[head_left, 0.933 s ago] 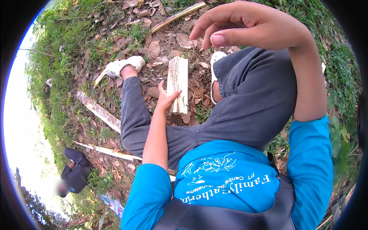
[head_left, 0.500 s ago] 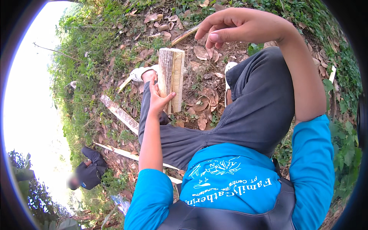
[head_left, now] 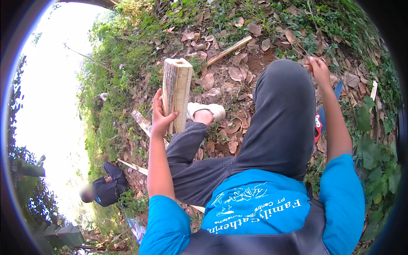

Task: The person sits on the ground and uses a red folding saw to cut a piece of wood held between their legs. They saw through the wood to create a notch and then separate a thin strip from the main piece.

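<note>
My left hand is closed around the lower part of a split wood block, its thumb on the pale cut face. The block stands nearly upright, with rough bark on its left side and a notch or hollow in its top end. My right hand is beyond my raised right knee, its fingers pinched together. A thin pale sliver seems to poke out at the fingertips, too small to name. Below that hand lies a tool with a red handle and a blue blade, partly hidden behind my forearm and leg.
A split wood strip lies on the leaf litter ahead. A barked log piece and a long pale strip are on the left. Another person sits farther left. Green plants grow at the right.
My right hand has swung from above my knee to its right side, and its fingers have closed. My left hand has shifted the block slightly left. The red-handled tool has come into view.
</note>
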A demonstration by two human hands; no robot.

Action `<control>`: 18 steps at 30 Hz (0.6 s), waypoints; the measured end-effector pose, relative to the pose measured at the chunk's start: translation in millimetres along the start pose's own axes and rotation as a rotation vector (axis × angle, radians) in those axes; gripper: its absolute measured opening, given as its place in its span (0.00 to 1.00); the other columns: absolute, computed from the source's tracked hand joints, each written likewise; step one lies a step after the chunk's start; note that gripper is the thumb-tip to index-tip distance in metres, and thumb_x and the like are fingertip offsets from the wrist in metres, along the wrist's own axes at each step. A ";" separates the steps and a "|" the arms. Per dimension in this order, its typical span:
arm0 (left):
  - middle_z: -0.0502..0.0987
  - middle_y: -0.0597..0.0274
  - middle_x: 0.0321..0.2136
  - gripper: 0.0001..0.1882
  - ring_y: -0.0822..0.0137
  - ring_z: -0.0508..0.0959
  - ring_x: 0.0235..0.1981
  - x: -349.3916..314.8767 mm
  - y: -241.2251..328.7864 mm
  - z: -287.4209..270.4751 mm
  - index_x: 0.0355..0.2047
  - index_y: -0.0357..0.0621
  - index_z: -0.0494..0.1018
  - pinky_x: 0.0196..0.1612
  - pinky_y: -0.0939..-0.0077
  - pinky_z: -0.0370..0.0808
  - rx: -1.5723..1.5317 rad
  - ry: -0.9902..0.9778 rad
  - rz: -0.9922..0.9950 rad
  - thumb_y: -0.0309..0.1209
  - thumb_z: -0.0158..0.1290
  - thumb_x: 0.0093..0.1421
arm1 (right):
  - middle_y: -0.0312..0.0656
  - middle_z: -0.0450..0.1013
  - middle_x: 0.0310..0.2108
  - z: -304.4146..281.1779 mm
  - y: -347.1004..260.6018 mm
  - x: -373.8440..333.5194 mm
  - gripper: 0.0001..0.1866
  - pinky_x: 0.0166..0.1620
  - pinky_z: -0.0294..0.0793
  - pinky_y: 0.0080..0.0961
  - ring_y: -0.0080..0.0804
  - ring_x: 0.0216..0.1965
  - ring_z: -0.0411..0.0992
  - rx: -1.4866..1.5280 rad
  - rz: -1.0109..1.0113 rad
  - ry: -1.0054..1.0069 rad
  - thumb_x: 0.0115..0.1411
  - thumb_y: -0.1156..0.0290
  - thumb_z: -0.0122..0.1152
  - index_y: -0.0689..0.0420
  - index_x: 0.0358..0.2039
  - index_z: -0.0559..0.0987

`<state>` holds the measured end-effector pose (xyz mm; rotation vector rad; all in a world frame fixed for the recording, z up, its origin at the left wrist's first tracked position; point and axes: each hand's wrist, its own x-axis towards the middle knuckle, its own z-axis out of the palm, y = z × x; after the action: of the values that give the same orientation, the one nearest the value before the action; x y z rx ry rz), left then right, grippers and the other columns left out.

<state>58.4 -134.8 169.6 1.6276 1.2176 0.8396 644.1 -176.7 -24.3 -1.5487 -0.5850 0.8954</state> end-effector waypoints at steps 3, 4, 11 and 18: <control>0.71 0.51 0.59 0.56 0.58 0.76 0.58 23.8 -35.5 -6.4 0.75 0.45 0.50 0.64 0.64 0.73 0.012 -0.017 -0.111 0.18 0.65 0.47 | 0.36 0.81 0.37 -58.4 145.8 -51.9 0.17 0.45 0.73 0.22 0.20 0.37 0.75 -0.153 0.062 -0.022 0.70 0.59 0.62 0.61 0.46 0.83; 0.73 0.49 0.58 0.54 0.59 0.77 0.56 31.2 -60.2 -11.3 0.73 0.42 0.53 0.61 0.65 0.74 0.032 -0.030 -0.129 0.20 0.67 0.47 | 0.36 0.82 0.39 -64.2 163.6 -86.2 0.17 0.46 0.74 0.24 0.23 0.41 0.77 -0.269 0.090 -0.017 0.70 0.59 0.62 0.62 0.46 0.83; 0.74 0.47 0.60 0.58 0.57 0.75 0.60 57.6 -242.8 -5.5 0.73 0.40 0.55 0.64 0.63 0.71 0.380 -0.095 -0.317 0.25 0.75 0.43 | 0.38 0.82 0.42 37.5 115.6 -174.4 0.14 0.47 0.74 0.24 0.26 0.43 0.78 -0.656 -0.198 -0.102 0.69 0.65 0.59 0.61 0.46 0.82; 0.70 0.53 0.65 0.59 0.59 0.70 0.66 58.2 -303.9 21.2 0.74 0.43 0.54 0.69 0.64 0.63 -0.006 -0.323 -0.624 0.25 0.75 0.44 | 0.38 0.81 0.41 289.6 47.0 -98.9 0.12 0.45 0.74 0.24 0.26 0.40 0.77 -0.781 -0.428 -0.483 0.68 0.67 0.58 0.61 0.45 0.81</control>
<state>-10.1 -53.8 -121.8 1.2028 1.3657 0.1796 347.6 -92.2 -52.0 -1.7668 -1.6989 0.7361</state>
